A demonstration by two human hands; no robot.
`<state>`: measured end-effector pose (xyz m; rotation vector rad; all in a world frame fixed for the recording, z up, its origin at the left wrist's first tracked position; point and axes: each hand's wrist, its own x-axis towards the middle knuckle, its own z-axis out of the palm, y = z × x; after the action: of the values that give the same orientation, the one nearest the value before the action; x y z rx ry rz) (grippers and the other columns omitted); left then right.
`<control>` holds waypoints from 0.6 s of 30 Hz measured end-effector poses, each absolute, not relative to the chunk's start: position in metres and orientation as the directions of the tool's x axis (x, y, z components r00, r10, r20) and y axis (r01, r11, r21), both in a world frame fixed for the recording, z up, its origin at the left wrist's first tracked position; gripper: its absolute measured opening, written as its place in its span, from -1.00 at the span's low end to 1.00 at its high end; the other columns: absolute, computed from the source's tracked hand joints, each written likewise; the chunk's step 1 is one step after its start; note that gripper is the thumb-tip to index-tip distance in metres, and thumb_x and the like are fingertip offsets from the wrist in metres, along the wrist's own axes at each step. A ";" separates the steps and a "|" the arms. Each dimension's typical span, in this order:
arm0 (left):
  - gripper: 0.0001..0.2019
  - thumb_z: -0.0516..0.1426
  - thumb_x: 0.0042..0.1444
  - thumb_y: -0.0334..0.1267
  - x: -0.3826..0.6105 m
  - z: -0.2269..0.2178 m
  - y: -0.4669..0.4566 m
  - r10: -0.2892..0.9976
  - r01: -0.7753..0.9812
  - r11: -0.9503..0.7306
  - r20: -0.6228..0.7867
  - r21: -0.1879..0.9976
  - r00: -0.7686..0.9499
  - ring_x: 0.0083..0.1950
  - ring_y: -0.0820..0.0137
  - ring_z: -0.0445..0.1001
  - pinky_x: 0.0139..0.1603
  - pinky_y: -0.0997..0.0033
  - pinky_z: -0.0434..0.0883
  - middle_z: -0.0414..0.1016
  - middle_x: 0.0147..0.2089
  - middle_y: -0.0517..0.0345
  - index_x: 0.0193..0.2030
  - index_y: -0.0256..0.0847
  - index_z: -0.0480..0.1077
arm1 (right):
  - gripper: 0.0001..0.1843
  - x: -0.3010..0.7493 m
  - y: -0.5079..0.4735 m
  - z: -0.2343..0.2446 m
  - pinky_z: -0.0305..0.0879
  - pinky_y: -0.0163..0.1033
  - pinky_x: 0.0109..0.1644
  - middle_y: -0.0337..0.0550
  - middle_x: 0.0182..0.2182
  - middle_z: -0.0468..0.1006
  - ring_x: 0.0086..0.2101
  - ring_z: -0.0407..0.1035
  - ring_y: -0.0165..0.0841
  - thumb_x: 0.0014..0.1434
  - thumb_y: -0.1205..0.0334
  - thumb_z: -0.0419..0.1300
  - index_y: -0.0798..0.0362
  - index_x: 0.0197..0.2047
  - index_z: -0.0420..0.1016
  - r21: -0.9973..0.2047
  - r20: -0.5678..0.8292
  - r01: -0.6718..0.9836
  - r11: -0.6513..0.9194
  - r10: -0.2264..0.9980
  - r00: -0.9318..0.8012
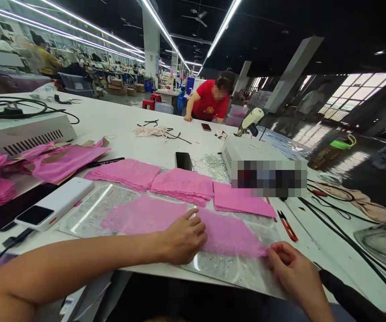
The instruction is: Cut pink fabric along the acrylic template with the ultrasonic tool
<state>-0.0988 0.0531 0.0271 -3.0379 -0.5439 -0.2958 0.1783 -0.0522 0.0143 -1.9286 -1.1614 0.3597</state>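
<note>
A thin pink fabric piece (pixel 229 230) lies flat on a clear, glossy sheet (pixel 88 210) at the table's front edge. My left hand (pixel 186 235) rests over its middle, fingers curled; whatever is under the fingertips is hidden. More pink fabric (pixel 146 214) shows to the left of that hand, and I cannot tell if it is the same piece. At the right end, my right hand (pixel 285 264) pinches the piece's corner between thumb and finger. Just behind are a left pink stack (pixel 126 172), a middle pink stack (pixel 182 183) and a right pink stack (pixel 240 199).
Red thread snips (pixel 287 226) lie beyond my right hand. A grey-white machine box (pixel 246 152) stands behind the right stack. A phone (pixel 183 161), a white power bank (pixel 55 203) and more pink fabric (pixel 68 163) lie around. Across the table leans a person in red (pixel 209 100).
</note>
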 end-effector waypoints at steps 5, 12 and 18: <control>-0.83 0.13 -0.03 -0.42 -0.105 0.037 0.054 0.321 0.311 -0.944 0.095 0.107 0.942 -0.13 0.23 0.47 0.33 -0.02 0.11 0.53 -0.17 0.03 -0.26 -0.24 0.48 | -0.68 0.195 -0.084 -0.010 0.13 -0.22 -0.58 -0.36 -0.77 0.34 -0.72 0.22 -0.35 -0.04 -0.16 0.11 -0.09 -0.52 0.35 -0.575 0.152 0.747 -0.335 0.853 0.499; -0.76 0.07 0.15 -0.47 -0.075 0.065 0.092 0.539 0.510 -0.819 0.048 0.262 0.841 -0.11 0.29 0.53 -0.06 0.33 0.44 0.55 -0.11 0.05 -0.14 -0.23 0.53 | -0.69 0.177 -0.050 0.009 0.21 -0.24 -0.49 -0.31 -0.62 0.45 -0.61 0.32 -0.35 0.06 -0.14 0.08 -0.09 -0.38 0.41 -0.591 0.219 0.795 -0.141 0.920 0.326; -0.83 0.10 0.31 -0.29 -0.027 0.067 0.136 0.599 0.597 -0.781 -0.047 0.186 0.799 -0.04 0.32 0.49 -0.02 0.22 0.48 0.47 0.00 0.00 -0.05 -0.29 0.45 | -0.69 0.180 -0.007 0.024 0.17 -0.25 -0.48 -0.27 -0.62 0.45 -0.57 0.34 -0.34 0.10 -0.07 0.02 -0.06 -0.46 0.39 -0.534 0.185 0.843 -0.067 0.963 0.194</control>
<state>-0.0270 0.1360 0.0665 -3.1603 -1.0613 -0.0245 0.1799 -0.0068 0.0240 -1.9417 -1.6811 0.2943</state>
